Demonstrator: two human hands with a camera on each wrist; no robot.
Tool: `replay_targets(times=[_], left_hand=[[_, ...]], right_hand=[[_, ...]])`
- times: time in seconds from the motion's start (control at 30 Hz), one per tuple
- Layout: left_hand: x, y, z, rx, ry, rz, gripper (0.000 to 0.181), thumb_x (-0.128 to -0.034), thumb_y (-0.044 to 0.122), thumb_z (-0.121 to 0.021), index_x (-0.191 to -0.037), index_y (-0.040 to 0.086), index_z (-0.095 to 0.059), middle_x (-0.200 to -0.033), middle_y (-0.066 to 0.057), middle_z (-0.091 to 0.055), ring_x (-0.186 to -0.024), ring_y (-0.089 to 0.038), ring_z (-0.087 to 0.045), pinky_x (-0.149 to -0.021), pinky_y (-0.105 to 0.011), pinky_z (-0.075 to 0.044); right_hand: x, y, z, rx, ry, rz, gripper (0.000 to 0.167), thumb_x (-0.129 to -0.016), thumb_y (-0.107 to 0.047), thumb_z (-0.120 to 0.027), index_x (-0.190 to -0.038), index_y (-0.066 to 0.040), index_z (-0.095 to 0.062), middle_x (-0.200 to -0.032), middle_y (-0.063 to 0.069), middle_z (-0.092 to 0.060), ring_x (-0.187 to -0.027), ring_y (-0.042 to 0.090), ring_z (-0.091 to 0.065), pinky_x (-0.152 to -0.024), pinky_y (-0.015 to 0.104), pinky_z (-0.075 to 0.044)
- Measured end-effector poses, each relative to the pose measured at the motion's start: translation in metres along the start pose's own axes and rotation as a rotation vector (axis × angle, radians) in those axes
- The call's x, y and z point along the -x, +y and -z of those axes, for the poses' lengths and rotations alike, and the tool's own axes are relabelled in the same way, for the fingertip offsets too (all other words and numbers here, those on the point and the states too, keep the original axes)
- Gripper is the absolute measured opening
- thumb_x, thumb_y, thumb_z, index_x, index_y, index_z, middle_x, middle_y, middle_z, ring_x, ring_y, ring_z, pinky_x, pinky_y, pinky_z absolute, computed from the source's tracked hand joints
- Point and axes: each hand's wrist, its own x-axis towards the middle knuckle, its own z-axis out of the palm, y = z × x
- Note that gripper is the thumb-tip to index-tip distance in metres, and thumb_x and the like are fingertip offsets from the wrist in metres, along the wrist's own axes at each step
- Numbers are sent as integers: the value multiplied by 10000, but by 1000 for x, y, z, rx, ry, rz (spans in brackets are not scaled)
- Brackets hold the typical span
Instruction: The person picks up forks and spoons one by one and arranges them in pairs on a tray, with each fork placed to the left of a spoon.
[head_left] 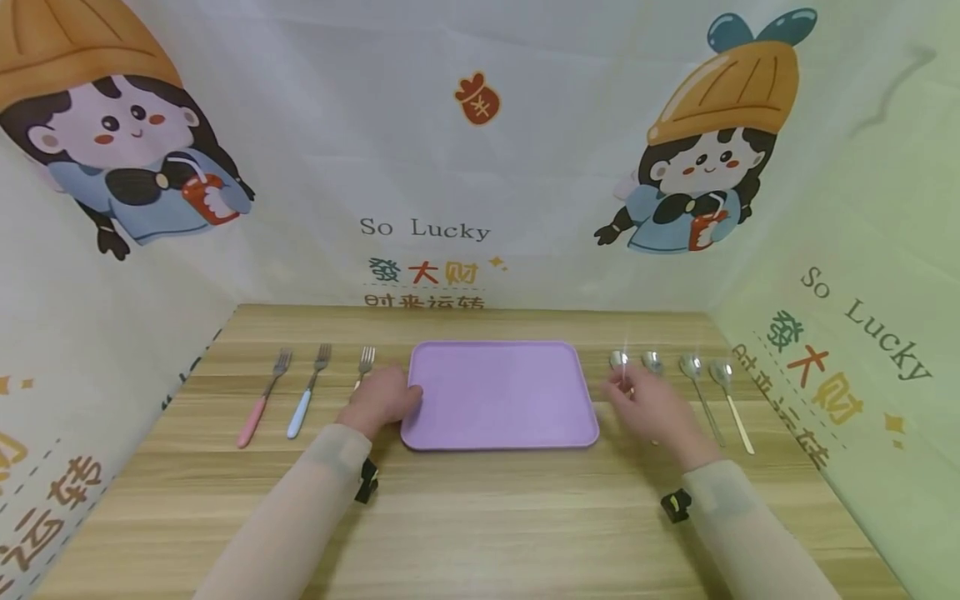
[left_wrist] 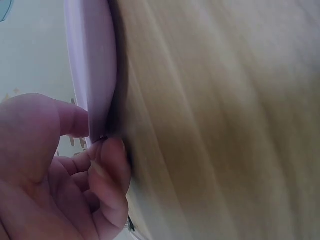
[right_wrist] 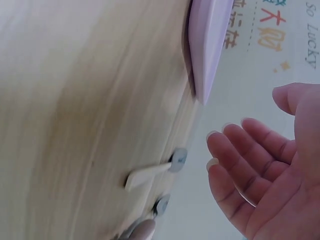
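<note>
A purple tray [head_left: 501, 396] lies on the wooden table. At its left edge my left hand [head_left: 384, 397] pinches the rim. The left wrist view shows the thumb over the tray's rim [left_wrist: 95, 60] and curled fingers beneath it. Off the tray's right side, my right hand [head_left: 651, 404] hovers with loosely bent fingers, holding nothing. It covers parts of two spoons, whose bowls show beyond it: the left spoon [head_left: 618, 359] and its neighbour [head_left: 652, 362]. A fork [head_left: 367, 360] stands out past my left hand, its handle mostly hidden.
To the left lie a pink-handled fork [head_left: 262, 400] and a blue-handled fork [head_left: 307, 396]. Right of my right hand are a metal spoon [head_left: 701, 396] and a pale-handled spoon [head_left: 732, 404]. A printed cloth [head_left: 555, 208] walls the table [head_left: 517, 525] at the back and sides.
</note>
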Motion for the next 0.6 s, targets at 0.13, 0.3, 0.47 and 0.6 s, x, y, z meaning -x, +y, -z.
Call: replay_targets(times=[0.13, 0.3, 0.47, 0.6], left_hand=[[10, 10, 7, -12, -12, 45, 396, -1041, 433, -563, -874, 94, -680, -930, -141, -710, -815, -304, -659, -656, -450, -553], [30, 25, 21, -21, -29, 85, 411, -1052, 432, -543, -895, 79, -683, -993, -171, -726, -855, -323, -665, -717, -528, -594], [22, 17, 15, -26, -52, 74, 416, -1051, 445, -527, -835, 112, -653, -932, -142, -711, -819, -302, -660, -670, -487, -571], [13, 9, 9, -36, -55, 53, 409, -1052, 431, -513, -822, 121, -648, -894, -125, -696, -804, -297, -657, -647, -450, -543]], right_hand=[[-2, 8, 10, 24, 0, 25, 335, -1126, -370, -564, -1224, -79, -697, -1155, 161, -764, -949, 284, -715, -795, 473, -621], [-4, 18, 20, 69, 4, 16, 328, -1115, -339, -553, -1192, -61, -709, -1091, 161, -773, -910, 286, -714, -817, 511, -618], [-4, 29, 23, 102, -29, -52, 376, -1112, -340, -534, -1202, -15, -699, -1027, 181, -770, -782, 256, -688, -678, 422, -593], [-4, 34, 25, 98, -78, -100, 344, -1101, -337, -553, -1103, -17, -680, -854, 110, -705, -639, 206, -603, -554, 347, -509]])
